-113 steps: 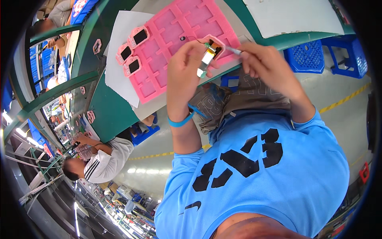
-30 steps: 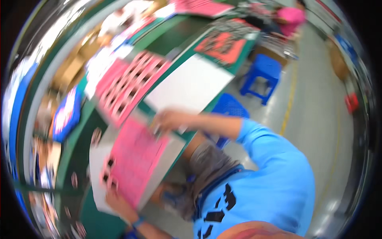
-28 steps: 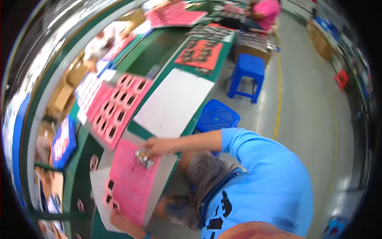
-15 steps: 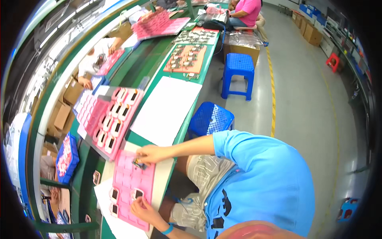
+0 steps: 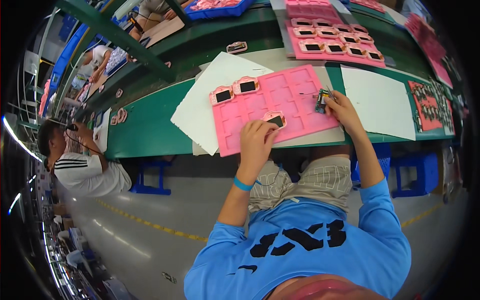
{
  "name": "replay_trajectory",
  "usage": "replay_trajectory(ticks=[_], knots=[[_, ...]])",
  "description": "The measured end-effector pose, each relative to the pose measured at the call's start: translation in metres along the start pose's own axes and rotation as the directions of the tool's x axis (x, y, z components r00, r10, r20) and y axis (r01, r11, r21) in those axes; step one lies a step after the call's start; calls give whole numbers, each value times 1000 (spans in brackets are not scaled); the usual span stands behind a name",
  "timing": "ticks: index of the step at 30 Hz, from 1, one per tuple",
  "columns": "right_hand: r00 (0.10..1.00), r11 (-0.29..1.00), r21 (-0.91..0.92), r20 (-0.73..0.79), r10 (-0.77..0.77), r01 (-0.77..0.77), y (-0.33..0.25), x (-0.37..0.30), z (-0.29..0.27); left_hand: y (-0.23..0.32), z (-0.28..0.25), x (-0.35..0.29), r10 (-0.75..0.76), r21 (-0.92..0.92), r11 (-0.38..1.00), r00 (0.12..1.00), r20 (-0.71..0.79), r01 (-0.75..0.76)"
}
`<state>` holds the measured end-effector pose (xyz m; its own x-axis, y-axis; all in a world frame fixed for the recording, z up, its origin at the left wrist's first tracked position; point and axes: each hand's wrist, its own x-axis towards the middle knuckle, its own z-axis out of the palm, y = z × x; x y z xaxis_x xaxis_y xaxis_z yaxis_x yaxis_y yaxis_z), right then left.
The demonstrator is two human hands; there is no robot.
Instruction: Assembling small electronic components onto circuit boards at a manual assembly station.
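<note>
A pink-framed casing [image 5: 275,119] with a dark screen is lying in the near middle part of a pink compartmented tray [image 5: 301,95], where the left hand [image 5: 256,141] is touching its near edge with bent fingers; whether those fingers are gripping the piece or only resting on it is not possible to tell. The right hand [image 5: 345,111] is pinching a small green circuit board [image 5: 321,101] over the tray's right-hand end, with a thin tool [image 5: 330,92] jutting up beside the board and a short dark wire extending from the board to the left.

Two more casings, the left one [image 5: 221,95] and the right one [image 5: 246,85], are sitting side by side in the tray's far left corner, their dark screens facing up. The tray is resting at an angle, partly over a white sheet [image 5: 192,111] on the green tabletop [image 5: 150,132]. To the right, a second white sheet [image 5: 378,103] is lying flat, and beyond it an orange-pink mat [image 5: 419,95] is carrying rows of small boards [image 5: 432,107].

Past the work area, another pink tray [image 5: 320,58] is holding rows of similar casings, while a lone casing [image 5: 236,47] is lying farther left. A blue bin [image 5: 240,10] of pink parts is standing at the back. At far left, a co-worker [image 5: 92,175] in a white top with black stripes is facing the tabletop, near a blue stool [image 5: 152,178].
</note>
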<state>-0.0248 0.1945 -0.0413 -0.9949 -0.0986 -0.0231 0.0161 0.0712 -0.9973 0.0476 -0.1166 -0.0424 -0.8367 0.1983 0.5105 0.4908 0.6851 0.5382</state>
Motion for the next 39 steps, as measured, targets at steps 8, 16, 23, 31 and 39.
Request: replay_trajectory(ticks=[8,16,23,31,39], knots=[[992,910,397,6,126,-118,-22,-32,-3,14,27,32,80,-111,991,996,26,-77],[996,980,194,-83,-14,30,-31,-17,16,-108,-93,-19,-217,454,836,946,-240,307],[995,983,-166,74,-69,81,-19,25,31,-139,-132,-47,-437,505,784,899,34,362],[998,996,-71,10,-60,60,2,3,24,-157,-174,-42,-355,445,871,894,274,209],[989,997,79,-146,0,11,3,-13,33,-181,-133,20,-47,279,958,926,374,-64]])
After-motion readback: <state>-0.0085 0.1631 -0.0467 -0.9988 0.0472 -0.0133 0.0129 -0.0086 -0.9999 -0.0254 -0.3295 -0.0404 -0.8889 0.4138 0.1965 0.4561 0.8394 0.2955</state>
